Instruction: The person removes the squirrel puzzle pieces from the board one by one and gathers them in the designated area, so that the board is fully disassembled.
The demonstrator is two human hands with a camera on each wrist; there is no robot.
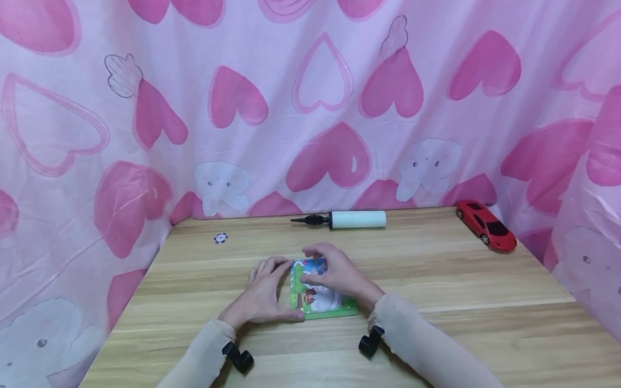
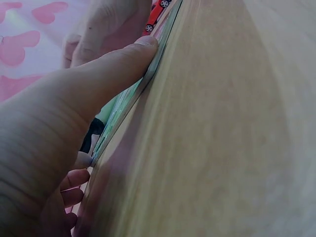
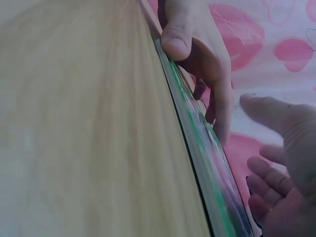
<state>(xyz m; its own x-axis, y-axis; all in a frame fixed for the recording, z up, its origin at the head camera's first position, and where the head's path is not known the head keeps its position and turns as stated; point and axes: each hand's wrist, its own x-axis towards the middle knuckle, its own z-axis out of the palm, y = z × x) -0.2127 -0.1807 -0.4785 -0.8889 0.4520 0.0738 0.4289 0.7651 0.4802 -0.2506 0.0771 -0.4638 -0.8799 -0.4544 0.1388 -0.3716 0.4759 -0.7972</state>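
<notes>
A thin, flat cartoon picture board (image 1: 322, 303), green-edged with a white animal on it, lies on the wooden table. My left hand (image 1: 262, 295) holds its left side, the thumb at the near corner and a finger at the far one. In the left wrist view the thumb (image 2: 123, 66) presses on the board's near edge. Over the middle and far part of the board is my right hand (image 1: 342, 274), thumb and fingers spread apart with nothing between them. The right wrist view shows those fingers (image 3: 269, 177) loosely bent above the picture, part of which they hide in the head view.
A hand pump (image 1: 358, 219) with a black nozzle lies near the table's back edge. The red toy car (image 1: 487, 225) stands at the back right. A small round chip (image 1: 220, 238) lies at the back left. Pink heart-print cloth (image 1: 330, 151) hangs behind the table.
</notes>
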